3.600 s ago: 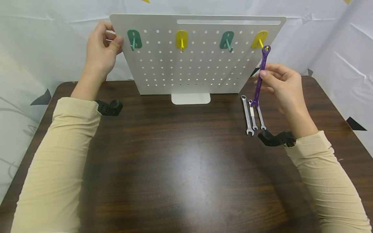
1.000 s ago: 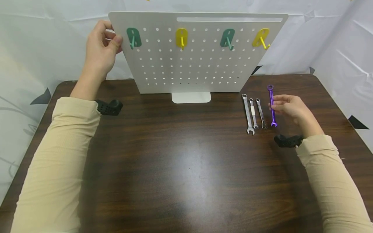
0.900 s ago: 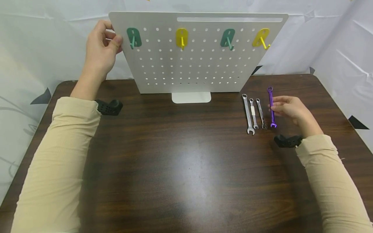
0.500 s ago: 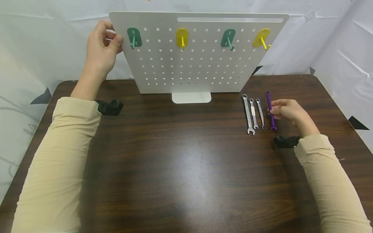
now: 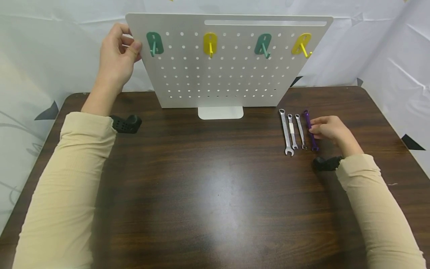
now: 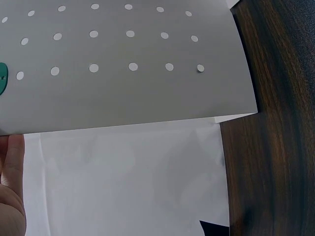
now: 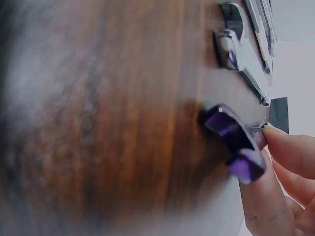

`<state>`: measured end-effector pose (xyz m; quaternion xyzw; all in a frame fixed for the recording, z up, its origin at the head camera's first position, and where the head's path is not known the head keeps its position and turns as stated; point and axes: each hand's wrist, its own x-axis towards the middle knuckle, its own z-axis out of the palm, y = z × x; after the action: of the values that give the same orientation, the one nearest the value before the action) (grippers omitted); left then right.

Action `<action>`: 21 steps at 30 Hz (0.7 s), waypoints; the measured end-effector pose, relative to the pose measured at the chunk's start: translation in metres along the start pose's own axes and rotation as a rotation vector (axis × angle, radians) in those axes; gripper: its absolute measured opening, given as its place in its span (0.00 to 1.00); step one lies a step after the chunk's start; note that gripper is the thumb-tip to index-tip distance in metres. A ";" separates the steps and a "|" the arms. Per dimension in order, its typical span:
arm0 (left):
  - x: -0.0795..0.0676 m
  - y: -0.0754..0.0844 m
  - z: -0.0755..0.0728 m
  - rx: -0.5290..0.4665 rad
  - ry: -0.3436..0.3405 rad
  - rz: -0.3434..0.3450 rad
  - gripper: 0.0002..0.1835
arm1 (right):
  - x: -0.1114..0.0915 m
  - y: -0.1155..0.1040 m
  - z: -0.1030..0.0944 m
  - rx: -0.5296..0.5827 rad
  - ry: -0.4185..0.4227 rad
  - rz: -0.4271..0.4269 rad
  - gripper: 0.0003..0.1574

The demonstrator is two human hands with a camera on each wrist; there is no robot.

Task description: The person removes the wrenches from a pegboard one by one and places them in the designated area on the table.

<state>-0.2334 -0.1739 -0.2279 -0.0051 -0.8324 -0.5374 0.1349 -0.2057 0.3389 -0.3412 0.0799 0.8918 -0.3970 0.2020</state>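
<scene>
A purple combination wrench [image 5: 310, 130] is pinched between the thumb and fingers of my right hand [image 5: 330, 130], low over the table's right side. In the right wrist view its open end [image 7: 236, 142] points toward the camera, close to the tabletop. Left of it lie three silver wrenches side by side: a large one [image 5: 286, 132], one with a white band [image 5: 292, 130] and a small one [image 5: 301, 131]. My left hand [image 5: 117, 56] grips the upper left edge of the white pegboard [image 5: 218, 74]; in the left wrist view only part of its fingers [image 6: 12, 167] shows.
Along the pegboard's top row sit a green hook [image 5: 155, 44], a yellow hook [image 5: 210, 44], another green hook [image 5: 263, 45] and another yellow hook [image 5: 301, 45]. The pegboard's foot [image 5: 220, 113] rests on the dark wooden table [image 5: 201, 179]. White sheeting [image 5: 393, 56] hangs behind.
My right hand has brought the purple wrench down from beside the right yellow hook to the table beside the silver wrenches, lately drifting slightly left. The left hand keeps its grip on the pegboard.
</scene>
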 end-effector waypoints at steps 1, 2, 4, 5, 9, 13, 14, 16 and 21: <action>0.000 0.000 0.000 0.000 0.000 0.001 0.09 | 0.000 0.000 0.000 0.001 0.002 0.004 0.32; 0.000 0.000 0.000 0.003 0.000 0.003 0.09 | 0.000 0.000 0.001 0.000 0.004 0.007 0.32; 0.000 0.000 0.000 -0.001 -0.001 0.006 0.09 | 0.000 0.000 0.001 -0.007 0.008 0.013 0.32; 0.000 0.000 0.000 -0.002 -0.001 0.007 0.09 | 0.000 -0.001 0.002 -0.012 0.010 0.015 0.32; 0.000 0.000 0.000 -0.002 -0.002 0.013 0.08 | -0.001 -0.001 0.003 -0.036 0.020 0.022 0.32; -0.001 0.000 0.000 0.012 -0.001 0.010 0.09 | -0.002 -0.002 0.003 -0.040 0.023 0.031 0.32; -0.001 0.000 0.000 0.014 -0.001 0.008 0.09 | -0.002 -0.002 0.003 -0.040 0.024 0.032 0.32; 0.000 0.000 0.000 0.016 -0.001 0.005 0.08 | -0.001 -0.002 0.003 -0.036 0.026 0.031 0.31; 0.000 0.000 0.000 0.004 0.000 0.004 0.08 | -0.001 -0.002 0.002 -0.023 0.031 0.027 0.31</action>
<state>-0.2336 -0.1739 -0.2277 -0.0065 -0.8336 -0.5353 0.1358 -0.2046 0.3364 -0.3404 0.0957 0.8983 -0.3825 0.1942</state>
